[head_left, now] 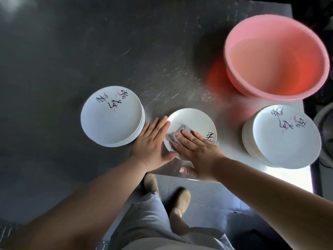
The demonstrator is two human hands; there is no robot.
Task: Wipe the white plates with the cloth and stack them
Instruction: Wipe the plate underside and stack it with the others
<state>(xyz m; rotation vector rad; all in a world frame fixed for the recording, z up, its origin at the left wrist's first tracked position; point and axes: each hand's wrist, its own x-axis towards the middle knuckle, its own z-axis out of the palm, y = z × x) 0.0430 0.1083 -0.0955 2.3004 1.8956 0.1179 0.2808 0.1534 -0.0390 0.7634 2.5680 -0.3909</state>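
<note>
Closest to the lens are the person's two bare forearms, reaching up from the lower corners, with grey shorts point(144, 219) and tan shoes point(180, 204) below them over the floor. The right hand point(196, 150) lies flat, fingers straight, pressing a grey cloth point(177, 131) onto the single white plate point(193, 121) at the bench's near edge; its thumb hangs off the plate at 6 o'clock. The left hand point(153, 141) is also flat with straight fingers, set against the plate's rim at 9 o'clock, the thumb tucked at the rim toward 7 o'clock. Black lettering shows on the plate at 3 o'clock, partly covered by the right hand.

From that plate, a stack of white plates point(111, 118) with black script and pink marks sits just beside it at 9 o'clock, close to the left hand's fingers. A second stack point(282, 139) of similar plates stands apart at 3 o'clock, near the bench's right edge. A pink basin point(275, 58) stands at 1 o'clock, beyond the second stack. The scuffed grey bench point(108, 51) stretches away at 12 o'clock.
</note>
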